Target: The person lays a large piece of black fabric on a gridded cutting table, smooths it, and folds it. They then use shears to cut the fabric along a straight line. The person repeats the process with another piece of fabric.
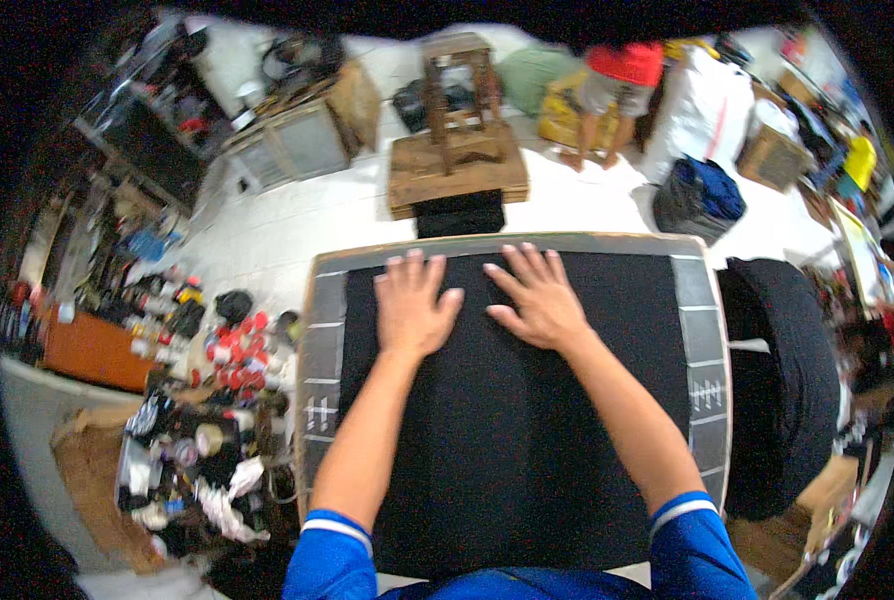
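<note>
So the left hand (412, 312) is palm down, fingers out, upper middle of the frame; right hand (542, 302) is flat too, fingers spread wider, neither gripping anything; both rest on the black cloth (527, 430) filling the centre; I'd call the spreading-out mostly done, since it looks pretty flat and nearly reaches the table's far edge; can't tell if it's one layer or several, or what's left; the table (327, 350) shows grey strips with white lines either side; more black fabric (807, 375) is bunched at right; red-and-white clutter (239, 350) sits left, a wooden stool (457, 75) top centre, somebody in a red shirt (624, 65) upper right, all on pale floor (287, 220)
</note>
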### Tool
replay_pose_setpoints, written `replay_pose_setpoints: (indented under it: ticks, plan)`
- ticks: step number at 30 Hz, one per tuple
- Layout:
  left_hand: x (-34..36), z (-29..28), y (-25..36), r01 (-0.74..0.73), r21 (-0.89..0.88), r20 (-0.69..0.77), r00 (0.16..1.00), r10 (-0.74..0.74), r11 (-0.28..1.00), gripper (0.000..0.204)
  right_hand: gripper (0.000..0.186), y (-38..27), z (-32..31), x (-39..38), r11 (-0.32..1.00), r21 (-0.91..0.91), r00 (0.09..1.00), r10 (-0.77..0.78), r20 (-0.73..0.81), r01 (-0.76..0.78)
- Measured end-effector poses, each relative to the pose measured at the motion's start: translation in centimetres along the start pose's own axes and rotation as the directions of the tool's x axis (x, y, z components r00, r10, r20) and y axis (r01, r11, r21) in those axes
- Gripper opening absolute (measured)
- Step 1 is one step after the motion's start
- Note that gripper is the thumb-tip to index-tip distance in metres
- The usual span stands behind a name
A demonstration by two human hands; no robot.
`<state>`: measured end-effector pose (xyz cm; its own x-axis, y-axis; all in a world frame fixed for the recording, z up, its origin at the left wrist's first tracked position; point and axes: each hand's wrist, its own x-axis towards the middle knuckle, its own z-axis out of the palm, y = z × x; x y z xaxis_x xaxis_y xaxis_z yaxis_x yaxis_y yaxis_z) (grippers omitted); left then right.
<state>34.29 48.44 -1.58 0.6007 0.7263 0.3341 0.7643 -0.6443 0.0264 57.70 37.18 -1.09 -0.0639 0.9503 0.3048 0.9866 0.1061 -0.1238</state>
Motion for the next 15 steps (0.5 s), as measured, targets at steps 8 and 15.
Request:
replay_pose_setpoints:
  ticks: [8, 15]
  plan:
    - [-1.5, -0.7, -6.5, 0.293, 0.021, 0.204, 0.935, -0.291, 0.956, 0.074, 0.078, 6.0, -0.8, -3.8, 0.987, -0.061, 0.988, 0.145, -0.044, -0.148]
    - [-2.1, 0.0, -7.3, 0.291, 0.000, 0.184, 0.941, -0.286, 0.957, 0.072, 0.077, 14.7, -5.3, -10.4, 0.881, -0.123, 0.888, 0.459, -0.012, -0.457]
